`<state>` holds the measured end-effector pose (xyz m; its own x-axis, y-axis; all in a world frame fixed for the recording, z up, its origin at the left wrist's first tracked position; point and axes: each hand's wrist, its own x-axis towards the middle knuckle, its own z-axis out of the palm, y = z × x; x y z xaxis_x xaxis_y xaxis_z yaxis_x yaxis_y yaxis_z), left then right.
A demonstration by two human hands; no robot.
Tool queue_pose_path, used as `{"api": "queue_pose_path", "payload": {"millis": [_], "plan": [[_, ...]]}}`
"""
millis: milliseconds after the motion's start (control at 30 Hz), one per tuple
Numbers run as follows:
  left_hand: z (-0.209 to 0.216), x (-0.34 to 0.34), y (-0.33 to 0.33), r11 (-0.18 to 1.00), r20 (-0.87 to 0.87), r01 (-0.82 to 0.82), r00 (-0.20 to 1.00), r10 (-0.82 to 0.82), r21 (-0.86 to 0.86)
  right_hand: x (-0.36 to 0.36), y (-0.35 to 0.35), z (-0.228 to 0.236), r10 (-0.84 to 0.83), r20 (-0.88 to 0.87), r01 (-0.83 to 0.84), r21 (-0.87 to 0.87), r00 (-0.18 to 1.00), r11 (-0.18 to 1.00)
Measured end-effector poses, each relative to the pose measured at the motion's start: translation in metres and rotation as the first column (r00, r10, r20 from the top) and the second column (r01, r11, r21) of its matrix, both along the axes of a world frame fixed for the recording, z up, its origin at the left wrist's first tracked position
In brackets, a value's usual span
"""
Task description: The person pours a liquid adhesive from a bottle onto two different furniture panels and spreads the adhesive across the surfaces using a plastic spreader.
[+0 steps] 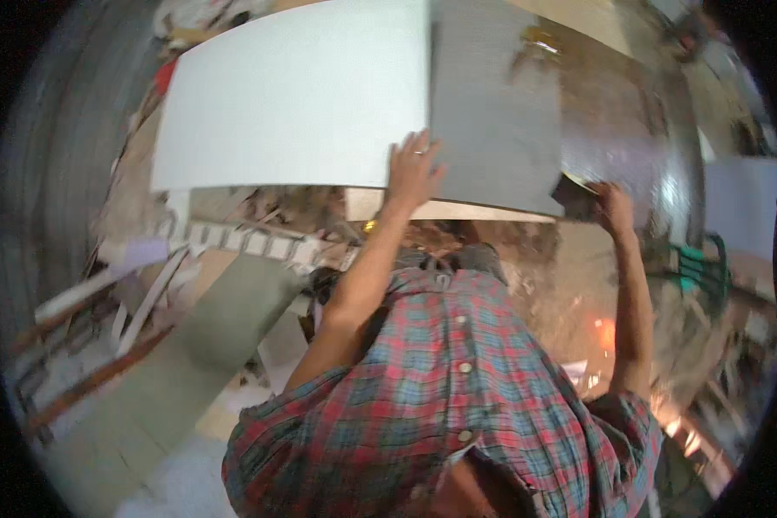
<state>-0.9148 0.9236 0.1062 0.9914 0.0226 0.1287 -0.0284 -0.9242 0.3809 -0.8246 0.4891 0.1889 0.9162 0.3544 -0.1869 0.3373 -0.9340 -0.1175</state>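
Observation:
A large white panel lies ahead of me, and a grey sheet adjoins its right edge. My left hand rests with fingers spread on the near part of the seam between them. At the near right corner of the grey sheet, my right hand grips a dark flat piece; blur hides its exact kind. Right of the grey sheet stretches a shiny brownish surface. Near the far edge sits a blurred yellow item.
An olive-green board slants across the lower left, among white strips and scraps. At the right stands a green chair. A grey ribbed surface rises at the far left. Debris covers the floor under the panels.

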Motion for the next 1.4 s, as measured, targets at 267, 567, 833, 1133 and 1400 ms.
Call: {"api": "queue_pose_path", "payload": {"millis": [267, 567, 833, 1133, 1400], "plan": [[0.021, -0.036, 0.009, 0.846, 0.061, -0.340, 0.916, 0.397, -0.411, 0.001, 0.003, 0.006, 0.094, 0.018, -0.093, -0.022, 0.995, 0.995], [-0.024, -0.069, 0.142, -0.269, -0.531, -0.562, 0.375, 0.760, -0.782, -0.002, -0.002, 0.017, 0.076, 0.008, -0.076, 0.003, 0.997, 0.997], [-0.044, -0.085, 0.152, -0.197, -0.539, -0.622, 0.427, 0.726, -0.758, -0.003, -0.010, 0.008, 0.112, 0.109, -0.117, 0.036, 0.988, 0.993], [-0.045, -0.136, 0.125, -0.243, -0.648, -0.688, 0.421, 0.635, -0.684, -0.008, -0.034, 0.012, 0.121, 0.079, -0.125, 0.049, 0.989, 0.991], [0.080, -0.115, 0.153, 0.697, -0.586, -0.698, 0.639, 0.499, -0.167, -0.001, -0.037, 0.004, 0.139, 0.016, -0.140, 0.007, 0.990, 0.990]]}}
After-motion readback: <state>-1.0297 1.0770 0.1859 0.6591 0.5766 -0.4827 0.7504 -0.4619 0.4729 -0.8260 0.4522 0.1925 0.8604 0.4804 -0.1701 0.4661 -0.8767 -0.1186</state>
